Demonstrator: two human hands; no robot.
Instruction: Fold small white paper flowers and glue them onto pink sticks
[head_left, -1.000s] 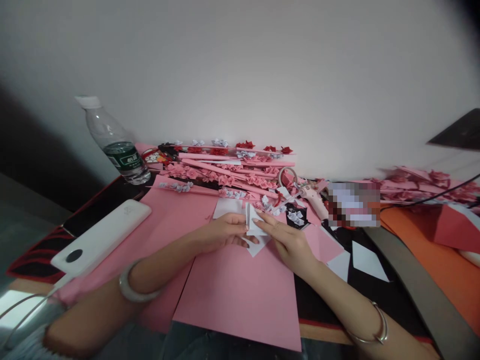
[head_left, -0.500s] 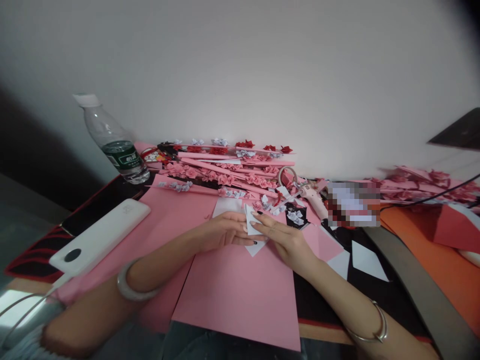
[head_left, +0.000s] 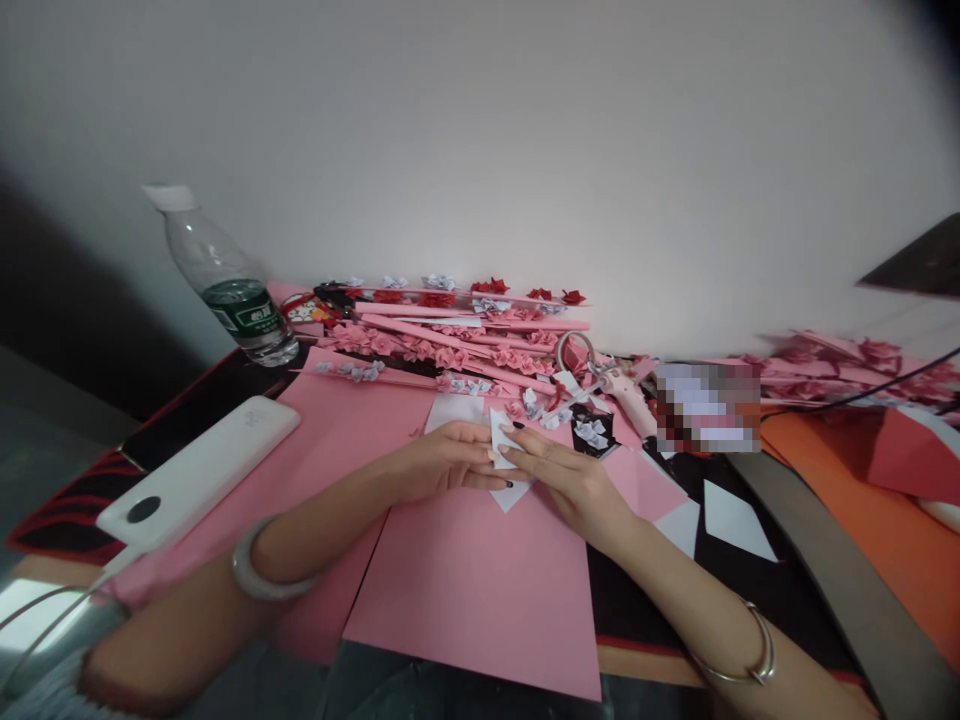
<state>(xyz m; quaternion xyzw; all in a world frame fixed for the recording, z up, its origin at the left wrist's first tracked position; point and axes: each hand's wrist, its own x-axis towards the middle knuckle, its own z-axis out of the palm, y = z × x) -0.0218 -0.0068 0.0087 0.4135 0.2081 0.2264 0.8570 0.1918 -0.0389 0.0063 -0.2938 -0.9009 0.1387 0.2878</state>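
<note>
A small piece of folded white paper (head_left: pixel 504 440) is held between my two hands, above a large pink sheet (head_left: pixel 472 590). My left hand (head_left: pixel 442 462) grips its left edge, with the fingers reaching behind and under it. From the other side, the fingers of my right hand (head_left: pixel 574 480) press on its front face. White paper also shows below the fingertips, and whether it is part of the same piece I cannot tell. Just beyond my hands lie small white paper flowers (head_left: pixel 591 433) and a pink glue gun (head_left: pixel 628 398).
At the left stand a water bottle (head_left: pixel 236 290) and a white power bank (head_left: pixel 199 470) with a cable. Pink stems with paper flowers (head_left: pixel 450 355) line the wall. A roll of tape (head_left: pixel 574 350) lies among them. On the right are a white paper square (head_left: pixel 739 520) and orange sheets (head_left: pixel 862 500).
Both hands stay in nearly the same place on the folded paper. The paper's upper part looks slightly flatter and narrower under my right fingers.
</note>
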